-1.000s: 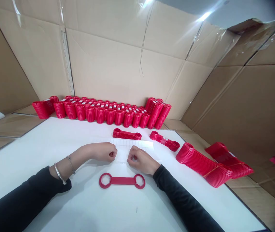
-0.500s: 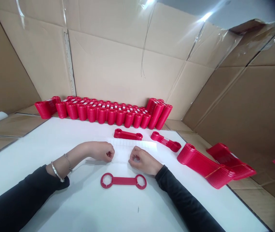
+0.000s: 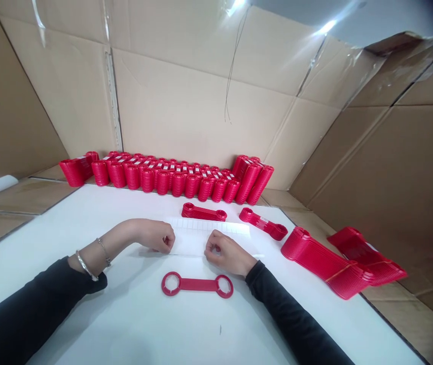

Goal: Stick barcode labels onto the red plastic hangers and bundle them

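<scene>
A sheet of white labels (image 3: 216,227) lies across the middle of the white table. My left hand (image 3: 160,236) is closed at the sheet's left part, thumb and fingers pressed together near its lower edge. My right hand (image 3: 226,252) is closed in a pinch over the sheet's lower edge, further right. Whatever either hand grips is too small or hidden to make out. Nearer to me, a single flat red part (image 3: 198,285) with a ring at each end lies below both hands. Beyond the sheet sits a small stack of red parts (image 3: 204,212).
Rows of stacked red parts (image 3: 163,181) line the table's back edge. Another short stack (image 3: 262,223) lies at the right, beside larger banded stacks (image 3: 326,261). Cardboard walls (image 3: 201,96) enclose the white table (image 3: 133,324).
My left hand has shifted slightly left, widening the gap between the hands. My right hand stays almost in place. The view has moved a little.
</scene>
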Motion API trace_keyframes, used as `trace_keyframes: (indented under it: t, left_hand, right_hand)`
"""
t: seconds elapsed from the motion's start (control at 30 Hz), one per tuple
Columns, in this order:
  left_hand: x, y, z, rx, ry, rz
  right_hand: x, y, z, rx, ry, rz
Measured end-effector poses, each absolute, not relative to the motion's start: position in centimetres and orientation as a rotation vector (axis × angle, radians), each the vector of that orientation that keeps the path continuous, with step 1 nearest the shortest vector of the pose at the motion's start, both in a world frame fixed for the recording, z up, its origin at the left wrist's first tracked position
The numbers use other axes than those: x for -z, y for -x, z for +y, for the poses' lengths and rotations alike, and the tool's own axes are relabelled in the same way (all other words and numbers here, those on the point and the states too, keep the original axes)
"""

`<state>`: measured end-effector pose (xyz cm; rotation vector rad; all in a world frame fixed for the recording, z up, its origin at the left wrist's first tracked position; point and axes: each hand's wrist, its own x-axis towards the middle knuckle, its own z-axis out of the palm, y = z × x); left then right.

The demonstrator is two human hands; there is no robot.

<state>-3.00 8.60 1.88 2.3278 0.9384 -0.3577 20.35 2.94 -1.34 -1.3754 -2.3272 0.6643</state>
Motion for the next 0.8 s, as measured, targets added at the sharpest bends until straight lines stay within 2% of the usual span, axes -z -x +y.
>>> trace_keyframes:
  t: [0.27,0.8]
  left_hand:
    - [-1.4,2.8,8.7,0.359,-2.351,0.986]
    - [-1.7,4.4,8.7,0.359,-2.331,0.974]
  right_hand:
    - [1.8,-17.0,3.1,-0.625,1.302,-2.324]
    - [1.1,-16.9,3.1,-0.647,1.34,-2.336]
